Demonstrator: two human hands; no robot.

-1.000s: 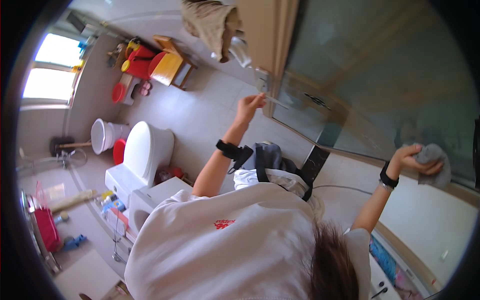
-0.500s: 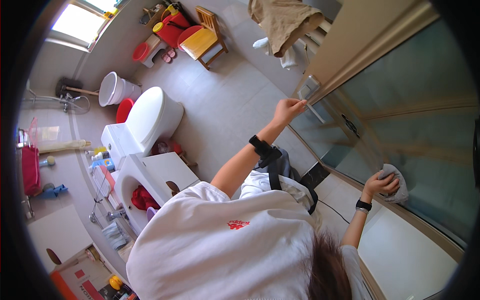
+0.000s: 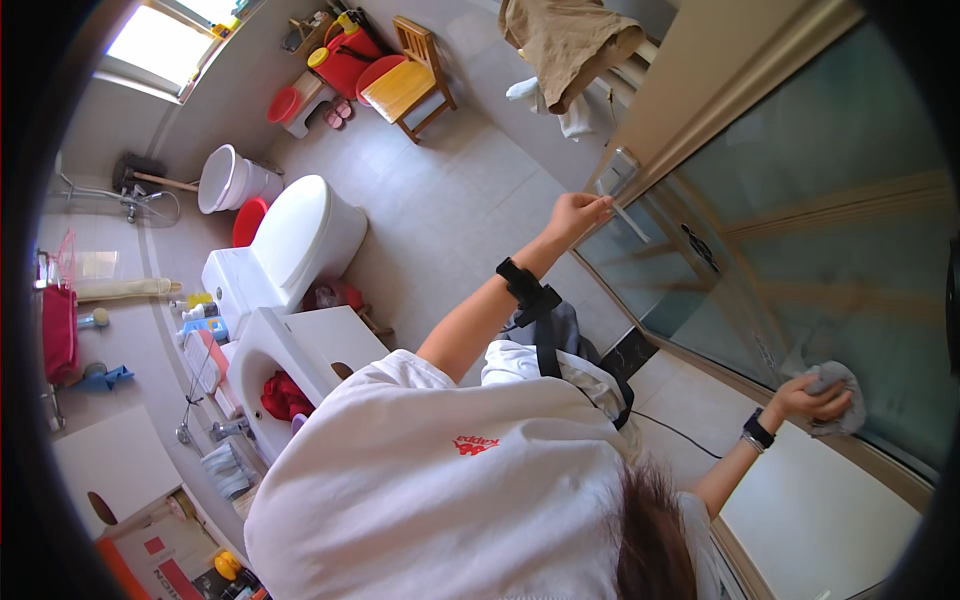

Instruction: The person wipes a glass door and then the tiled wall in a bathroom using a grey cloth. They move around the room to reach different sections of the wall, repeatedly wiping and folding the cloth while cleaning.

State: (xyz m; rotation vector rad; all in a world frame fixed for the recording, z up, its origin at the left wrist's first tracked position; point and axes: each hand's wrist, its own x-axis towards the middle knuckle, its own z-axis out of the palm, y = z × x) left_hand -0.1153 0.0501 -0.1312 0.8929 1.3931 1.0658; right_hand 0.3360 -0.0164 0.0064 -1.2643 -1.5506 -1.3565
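My left hand (image 3: pixel 578 218) is closed at the upper end of the light lever handle (image 3: pixel 632 222) on the door. The lock plate (image 3: pixel 618 168) sits just above it. In my right hand (image 3: pixel 808 400) is a bunched grey cloth (image 3: pixel 842 398), pressed flat on the frosted glass panel (image 3: pixel 880 270) low on the door. My fingers spread over the cloth and hide part of it. A dark ornate piece (image 3: pixel 700 248) shows on the glass between my two hands. The beige door frame (image 3: pixel 745 75) borders the panel.
To the left stand a white toilet (image 3: pixel 300 235), a washbasin (image 3: pixel 262 410) with red fabric inside, and a white bucket (image 3: pixel 222 180). A wooden chair (image 3: pixel 405 90) is at the back. Brown fabric (image 3: pixel 570 45) hangs beside the door. A thin black cable (image 3: pixel 680 430) lies near the threshold.
My right hand has slid the grey cloth to the right and slightly down along the glass. My left hand has stayed at the handle.
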